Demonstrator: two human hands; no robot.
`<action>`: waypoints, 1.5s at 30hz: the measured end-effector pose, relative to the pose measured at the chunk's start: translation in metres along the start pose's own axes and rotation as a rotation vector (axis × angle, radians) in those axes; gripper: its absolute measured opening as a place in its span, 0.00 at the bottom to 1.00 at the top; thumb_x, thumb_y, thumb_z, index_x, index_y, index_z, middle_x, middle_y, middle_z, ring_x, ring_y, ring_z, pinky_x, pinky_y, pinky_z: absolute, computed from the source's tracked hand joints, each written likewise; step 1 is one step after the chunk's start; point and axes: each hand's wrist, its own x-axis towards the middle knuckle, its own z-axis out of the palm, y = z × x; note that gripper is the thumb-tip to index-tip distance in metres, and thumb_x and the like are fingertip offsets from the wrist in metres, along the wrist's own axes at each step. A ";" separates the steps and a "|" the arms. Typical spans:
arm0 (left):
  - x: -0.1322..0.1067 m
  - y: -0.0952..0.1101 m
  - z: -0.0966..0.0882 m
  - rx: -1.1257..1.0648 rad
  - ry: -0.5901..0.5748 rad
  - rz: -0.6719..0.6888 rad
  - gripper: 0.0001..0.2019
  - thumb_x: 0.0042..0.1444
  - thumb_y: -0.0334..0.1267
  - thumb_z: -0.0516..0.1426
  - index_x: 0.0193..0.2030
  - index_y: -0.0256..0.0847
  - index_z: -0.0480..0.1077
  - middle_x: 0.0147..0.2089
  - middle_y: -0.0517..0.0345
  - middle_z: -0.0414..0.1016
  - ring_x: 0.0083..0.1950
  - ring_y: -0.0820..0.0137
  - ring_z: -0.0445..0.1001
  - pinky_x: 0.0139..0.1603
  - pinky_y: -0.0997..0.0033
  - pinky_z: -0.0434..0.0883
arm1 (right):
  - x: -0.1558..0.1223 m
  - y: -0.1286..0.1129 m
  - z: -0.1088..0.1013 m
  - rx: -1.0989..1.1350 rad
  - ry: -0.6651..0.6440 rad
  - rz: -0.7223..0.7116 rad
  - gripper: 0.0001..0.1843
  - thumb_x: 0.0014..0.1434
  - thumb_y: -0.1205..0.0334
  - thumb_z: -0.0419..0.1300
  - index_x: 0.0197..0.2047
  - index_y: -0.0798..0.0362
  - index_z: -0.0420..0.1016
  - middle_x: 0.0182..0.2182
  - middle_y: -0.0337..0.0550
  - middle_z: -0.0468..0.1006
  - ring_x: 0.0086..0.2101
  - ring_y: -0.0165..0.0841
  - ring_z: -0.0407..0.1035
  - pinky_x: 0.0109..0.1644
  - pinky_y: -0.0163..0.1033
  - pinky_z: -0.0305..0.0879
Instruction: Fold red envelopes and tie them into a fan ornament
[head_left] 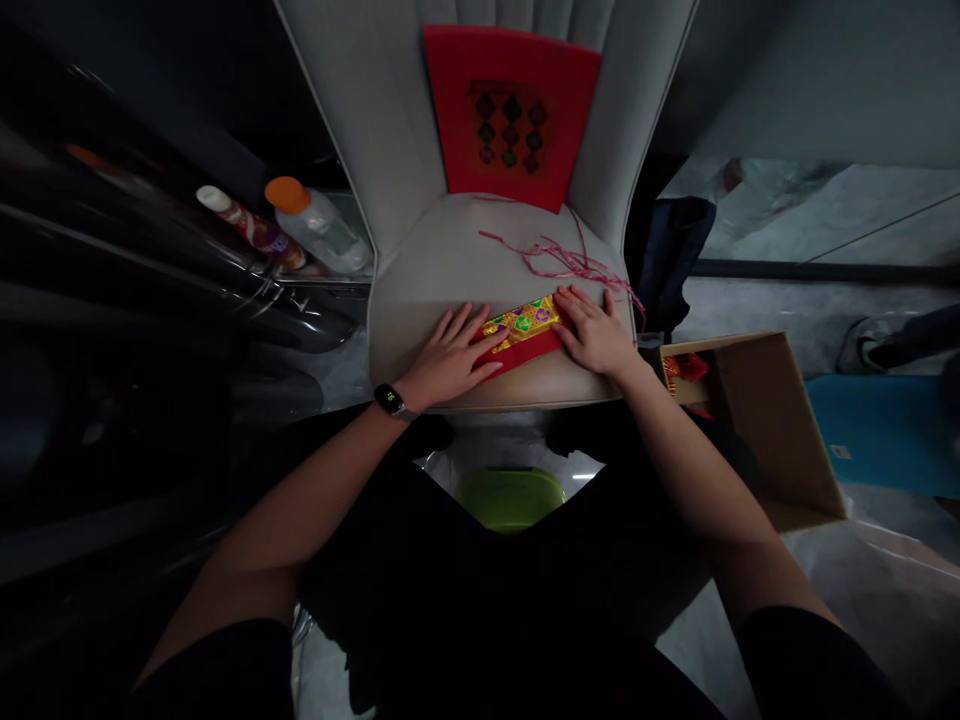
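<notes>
- The left hand lies palm down with its fingers spread over the left end of a folded red paper strip, not wrapped around it.
- The right hand also lies flat, its fingers extended, and its thumb and index finger touch the strip's right end.
- The strip rests near the front edge of a pale padded chair seat, slanting so that its right end lies farther from the person; a gold band with green and purple motifs runs along its far side, above a plain red part.
- A tangle of pink-red cords lies on the seat beyond the right hand.
- A red sheet with a grid of dark diamond shapes leans against the chair's backrest.
- A smartwatch is on the left wrist.
- Left of the chair are an orange-capped clear bottle and a white-capped bottle, side by side.
- To the right, an open cardboard box holds something red and gold, partly hidden.
</notes>
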 end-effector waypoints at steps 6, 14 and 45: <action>0.015 0.025 -0.017 0.015 0.047 0.060 0.26 0.73 0.46 0.50 0.74 0.44 0.64 0.83 0.48 0.47 0.84 0.48 0.40 0.80 0.34 0.43 | -0.002 -0.002 0.008 -0.022 0.025 -0.001 0.34 0.75 0.51 0.42 0.78 0.56 0.53 0.76 0.51 0.57 0.76 0.44 0.48 0.78 0.67 0.27; 0.036 0.031 0.005 0.010 0.032 0.060 0.29 0.74 0.42 0.45 0.78 0.31 0.54 0.80 0.38 0.54 0.82 0.53 0.51 0.81 0.44 0.50 | -0.005 -0.004 0.008 -0.026 0.036 0.002 0.34 0.75 0.52 0.43 0.78 0.56 0.54 0.76 0.52 0.56 0.76 0.45 0.47 0.78 0.69 0.26; 0.033 0.003 -0.032 -0.203 0.161 -0.225 0.07 0.65 0.35 0.61 0.49 0.40 0.74 0.48 0.49 0.82 0.52 0.57 0.78 0.55 0.54 0.75 | 0.038 -0.014 -0.036 -0.043 -0.036 -0.183 0.26 0.62 0.66 0.60 0.64 0.54 0.77 0.54 0.57 0.78 0.60 0.52 0.67 0.72 0.65 0.52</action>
